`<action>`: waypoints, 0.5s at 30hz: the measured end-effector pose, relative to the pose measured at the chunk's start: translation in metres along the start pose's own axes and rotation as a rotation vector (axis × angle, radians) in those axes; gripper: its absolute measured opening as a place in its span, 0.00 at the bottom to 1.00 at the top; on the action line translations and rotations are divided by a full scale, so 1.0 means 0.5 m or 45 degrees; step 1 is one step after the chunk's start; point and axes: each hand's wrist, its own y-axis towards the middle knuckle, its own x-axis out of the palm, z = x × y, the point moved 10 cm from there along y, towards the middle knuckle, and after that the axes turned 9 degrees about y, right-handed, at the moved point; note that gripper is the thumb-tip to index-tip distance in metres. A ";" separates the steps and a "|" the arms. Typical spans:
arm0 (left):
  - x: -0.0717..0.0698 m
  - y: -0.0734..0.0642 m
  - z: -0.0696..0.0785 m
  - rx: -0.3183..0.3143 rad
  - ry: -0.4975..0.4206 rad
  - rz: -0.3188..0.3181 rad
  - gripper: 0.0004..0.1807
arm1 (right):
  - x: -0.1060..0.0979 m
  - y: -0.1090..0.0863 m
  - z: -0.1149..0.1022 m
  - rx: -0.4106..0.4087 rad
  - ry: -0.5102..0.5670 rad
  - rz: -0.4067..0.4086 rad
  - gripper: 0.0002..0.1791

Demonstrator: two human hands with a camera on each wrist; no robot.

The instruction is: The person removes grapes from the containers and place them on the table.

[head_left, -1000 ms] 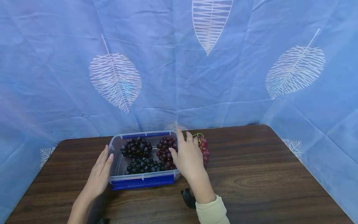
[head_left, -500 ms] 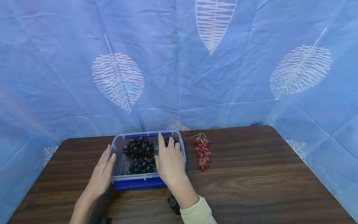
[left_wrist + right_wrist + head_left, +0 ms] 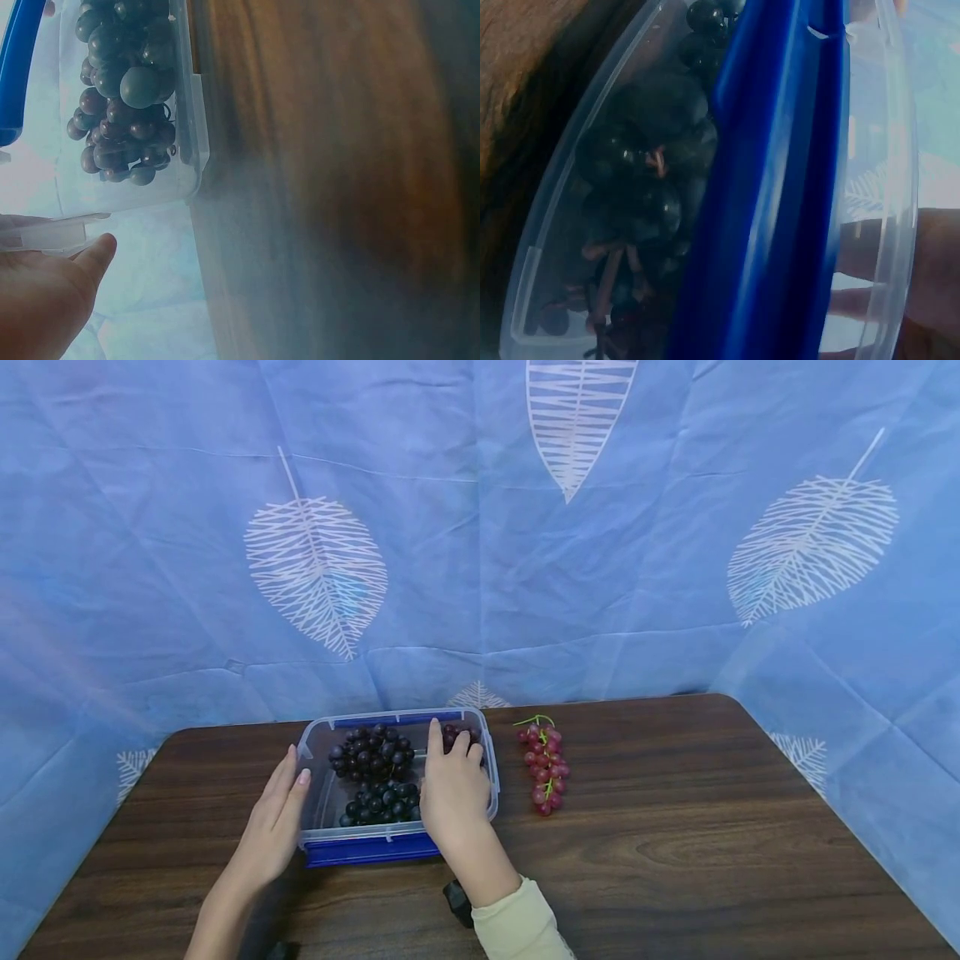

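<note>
A clear plastic container point(image 3: 315, 785) with blue clips stands on the table and holds bunches of dark grapes. One dark bunch point(image 3: 367, 753) lies at its back left, and another dark bunch point(image 3: 382, 803) is nearer the front. My left hand point(image 3: 272, 822) rests along the container's left wall, fingers straight, thumb at the rim point(image 3: 45, 234). My right hand point(image 3: 456, 793) is down inside the right side, over a reddish-purple bunch point(image 3: 452, 737). Its index finger is straight and the others are bent slightly. The hand covers most of that bunch.
A red grape bunch point(image 3: 546, 768) with a green stem lies on the brown wooden table point(image 3: 675, 827), right of the container. Behind the table hangs a blue cloth point(image 3: 420, 568) with white leaf prints. A small black object point(image 3: 457, 903) shows beside my right wrist.
My right hand has moved left from the container's right rim to over the purple bunch inside, uncovering the red grapes on the table. My left hand stays at the left wall.
</note>
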 end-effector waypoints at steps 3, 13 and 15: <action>-0.001 -0.001 0.000 0.003 -0.002 0.004 0.39 | 0.010 0.002 0.001 0.052 -0.012 -0.027 0.47; -0.001 -0.002 0.000 0.002 -0.007 0.006 0.40 | 0.045 0.015 0.004 0.113 -0.020 -0.174 0.50; -0.001 -0.002 0.001 0.000 -0.005 0.004 0.40 | 0.051 0.019 0.006 0.125 -0.033 -0.203 0.51</action>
